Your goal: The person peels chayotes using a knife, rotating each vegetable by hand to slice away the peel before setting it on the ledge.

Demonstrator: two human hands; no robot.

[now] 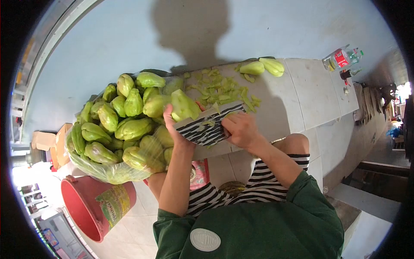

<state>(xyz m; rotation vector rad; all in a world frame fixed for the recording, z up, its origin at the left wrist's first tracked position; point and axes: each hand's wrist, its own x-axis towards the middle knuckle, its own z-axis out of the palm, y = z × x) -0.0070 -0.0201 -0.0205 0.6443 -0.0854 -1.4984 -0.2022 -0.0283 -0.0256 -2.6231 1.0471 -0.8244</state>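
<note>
My left hand is wrapped round a partly peeled, pale green chayote above the tiled ledge. In my right hand is a wide cleaver, its blade lying across the near side of the chayote. Black and white stripes show on the blade, like a reflection of the striped shorts, and bits of peel stick to it. Beyond the hands, green peelings are strewn over the ledge. Two pale chayotes lie at the wall behind them. To the left, a clear plastic bag bulges with many unpeeled chayotes.
A red bucket with a label stands tilted in view at lower left, below the bag. Cardboard boxes sit further left. At the ledge's right end are a plastic bottle and a small dark bottle. The blue wall bounds the ledge.
</note>
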